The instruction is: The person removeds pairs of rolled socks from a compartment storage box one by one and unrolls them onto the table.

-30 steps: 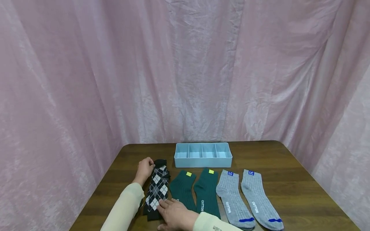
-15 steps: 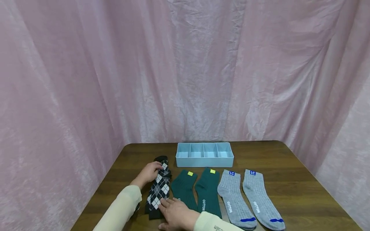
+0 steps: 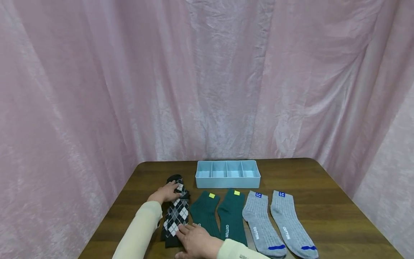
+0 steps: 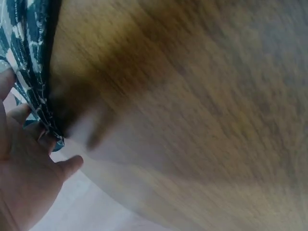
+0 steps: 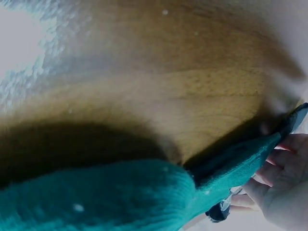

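Black, grey and white argyle socks (image 3: 176,214) lie lengthwise at the left of the table, one overlapping the other. My left hand (image 3: 165,192) rests on their far part with its fingers stretched across the fabric. In the left wrist view, that hand (image 4: 26,178) lies against the argyle fabric (image 4: 31,57), thumb held apart. Near the socks' black front end, my right hand (image 3: 198,240) lies flat, fingertips on the argyle and palm beside the green socks (image 3: 232,216). Green knit fabric (image 5: 106,197) fills the lower right wrist view, alongside the right hand (image 5: 284,187).
Two grey socks (image 3: 263,225) with blue labels lie right of the green pair. A light blue box (image 3: 228,182) with several compartments stands at the back of the wooden table (image 3: 343,223). Pink curtains (image 3: 226,79) hang behind it.
My left hand has gone from pinching the far black cuff to lying over the upper argyle part. The cuff end has shifted slightly away and left. My right hand has stayed put.
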### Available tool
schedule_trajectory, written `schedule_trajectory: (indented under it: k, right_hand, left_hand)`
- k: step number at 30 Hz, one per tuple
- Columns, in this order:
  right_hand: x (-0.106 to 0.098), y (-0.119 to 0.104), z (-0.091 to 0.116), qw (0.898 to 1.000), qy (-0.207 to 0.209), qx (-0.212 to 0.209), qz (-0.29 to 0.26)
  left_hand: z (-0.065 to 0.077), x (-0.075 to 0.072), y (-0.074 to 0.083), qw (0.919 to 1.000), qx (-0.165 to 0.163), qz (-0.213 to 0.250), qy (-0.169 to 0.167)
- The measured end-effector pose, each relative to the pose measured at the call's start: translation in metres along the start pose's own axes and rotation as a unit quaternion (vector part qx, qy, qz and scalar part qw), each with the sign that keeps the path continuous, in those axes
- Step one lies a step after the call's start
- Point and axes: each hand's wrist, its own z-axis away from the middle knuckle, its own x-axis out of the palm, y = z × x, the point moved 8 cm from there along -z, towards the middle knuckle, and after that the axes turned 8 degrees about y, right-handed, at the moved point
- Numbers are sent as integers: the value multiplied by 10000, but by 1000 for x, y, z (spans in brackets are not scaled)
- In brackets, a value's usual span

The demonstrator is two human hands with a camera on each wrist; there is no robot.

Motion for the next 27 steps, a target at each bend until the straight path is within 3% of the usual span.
schedule_trajectory:
  k: [6,10,15,18,23,27]
  right_hand:
    - [0,-3,-3,9999,-55,57,-77]
    - [0,-3,-4,9998,-128,57,-121]
    - [-3,0,-5,9990,-220,258,-306]
    - [-7,1,-5,9987,-70,373,-331]
    - [-11,-7,-6,9992,355,74,-164]
    - [-8,-10,-7,9996,284,23,-80]
  left_hand:
    - [8,-9,-16,9988,-463,51,116]
    - [14,-10,-24,9982,-581,-25,158]
    - [18,-12,-28,9977,-644,1,199]
    - [19,-12,-32,9974,-673,-23,253]
    - [25,-16,-43,9971,-580,-130,473]
    - [32,-22,-53,9971,-486,-210,554]
